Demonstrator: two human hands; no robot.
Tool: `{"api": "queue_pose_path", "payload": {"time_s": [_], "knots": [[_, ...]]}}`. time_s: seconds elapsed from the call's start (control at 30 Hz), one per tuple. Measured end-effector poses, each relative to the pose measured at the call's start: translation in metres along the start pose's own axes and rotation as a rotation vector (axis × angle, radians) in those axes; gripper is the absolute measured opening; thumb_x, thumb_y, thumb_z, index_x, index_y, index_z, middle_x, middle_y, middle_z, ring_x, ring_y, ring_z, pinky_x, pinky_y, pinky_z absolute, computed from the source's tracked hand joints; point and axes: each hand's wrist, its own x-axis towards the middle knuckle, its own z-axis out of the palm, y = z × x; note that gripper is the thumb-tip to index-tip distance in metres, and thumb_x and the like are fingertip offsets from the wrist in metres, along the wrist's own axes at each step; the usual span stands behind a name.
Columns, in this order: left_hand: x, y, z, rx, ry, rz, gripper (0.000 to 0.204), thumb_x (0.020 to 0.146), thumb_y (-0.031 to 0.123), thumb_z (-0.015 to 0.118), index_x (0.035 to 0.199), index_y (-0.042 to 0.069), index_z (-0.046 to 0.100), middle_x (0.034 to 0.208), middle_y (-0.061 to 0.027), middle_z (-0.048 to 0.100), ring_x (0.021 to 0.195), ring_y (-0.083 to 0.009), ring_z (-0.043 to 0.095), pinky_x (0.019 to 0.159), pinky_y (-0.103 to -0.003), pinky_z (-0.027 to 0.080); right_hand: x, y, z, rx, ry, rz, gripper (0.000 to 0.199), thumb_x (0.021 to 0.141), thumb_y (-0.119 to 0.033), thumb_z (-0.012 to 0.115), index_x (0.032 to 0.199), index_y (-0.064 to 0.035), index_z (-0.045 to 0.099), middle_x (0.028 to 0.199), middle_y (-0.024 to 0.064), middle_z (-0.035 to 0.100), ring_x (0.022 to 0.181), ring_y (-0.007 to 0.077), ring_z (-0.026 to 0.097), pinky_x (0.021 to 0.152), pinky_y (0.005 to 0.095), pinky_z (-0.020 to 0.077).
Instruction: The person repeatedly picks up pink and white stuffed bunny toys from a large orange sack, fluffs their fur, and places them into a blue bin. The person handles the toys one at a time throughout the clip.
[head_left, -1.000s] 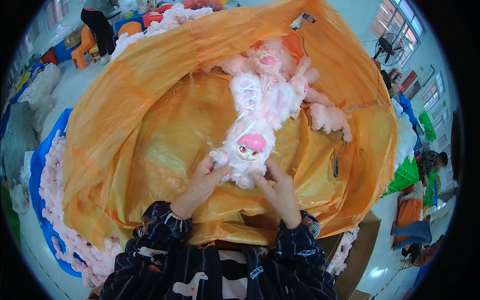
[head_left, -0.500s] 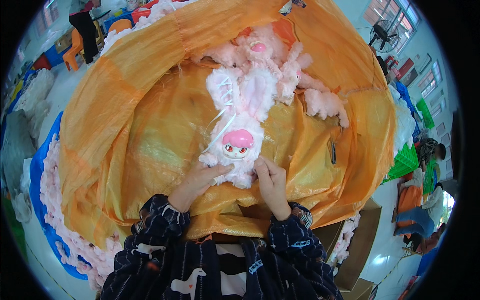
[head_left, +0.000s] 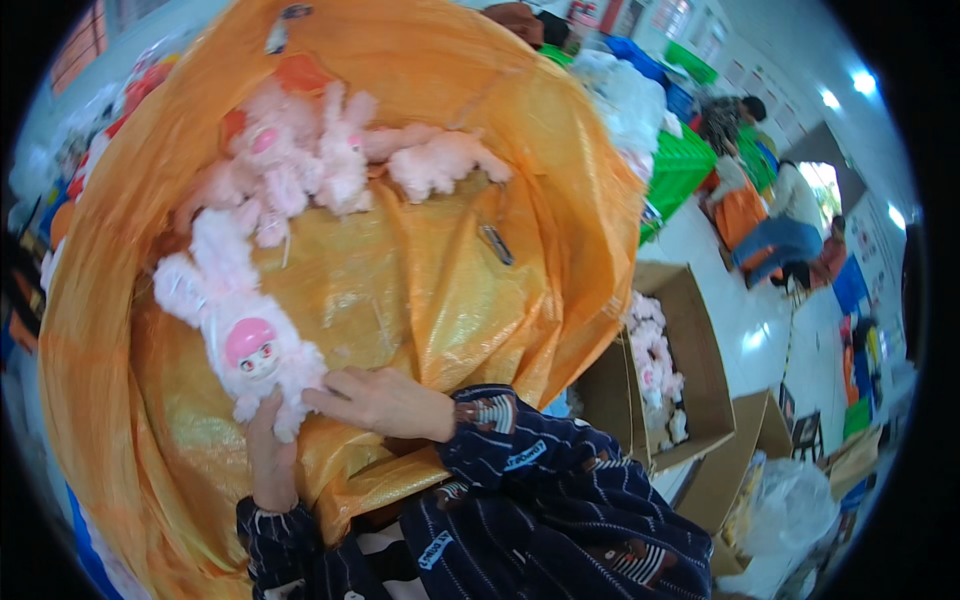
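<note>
A pale pink plush bunny doll (head_left: 222,312) with long ears, a glossy pink fringe and red eyes lies tilted on the orange woven sheet (head_left: 350,285). My left hand (head_left: 270,455) grips the lower end of the doll from below, its thumb up against the fur; the other fingers are mostly hidden. From the right, my right hand (head_left: 385,402) reaches across with bent fingers closed on the fur at the doll's lower side. White lacing crosses the doll's left ear.
More pink plush dolls (head_left: 270,150) are heaped at the far side of the sheet. A small dark slim tool (head_left: 497,245) lies right of them. An open cardboard box (head_left: 705,375) with pink plush pieces stands at right, near green crates (head_left: 675,170). Other people sit farther off.
The view has swung to the right, so the doll and sheet now appear farther left. The doll is now tilted, its ears toward the upper left. My hands are closer together at its lower end.
</note>
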Motion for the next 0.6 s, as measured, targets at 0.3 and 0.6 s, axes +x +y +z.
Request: {"api": "queue_pose_path", "payload": {"time_s": [0.3, 0.6], "knots": [[-0.006, -0.007, -0.001, 0.039, 0.127, -0.049, 0.036, 0.079, 0.003, 0.054, 0.113, 0.001, 0.043, 0.105, -0.0077, 0.052, 0.092, -0.0174, 0.053, 0.073, -0.028, 0.046, -0.009, 0.003, 0.024, 0.042, 0.287, 0.169, 0.014, 0.077, -0.015, 0.059, 0.081, -0.0076, 0.048, 0.056, 0.0053, 0.049, 0.049, 0.0204, 0.055, 0.045, 0.0282, 0.0441], [-0.018, -0.010, -0.046, 0.314, 0.144, 0.180, 0.037, 0.078, 0.004, 0.055, 0.113, 0.002, 0.044, 0.103, -0.0064, 0.052, 0.089, -0.0152, 0.052, 0.070, -0.026, 0.045, 0.002, -0.007, 0.015, 0.751, 0.152, 0.468, 0.016, 0.080, -0.013, 0.058, 0.090, -0.0045, 0.049, 0.063, 0.0074, 0.054, 0.057, 0.0157, 0.057, 0.050, 0.0264, 0.0452]]}}
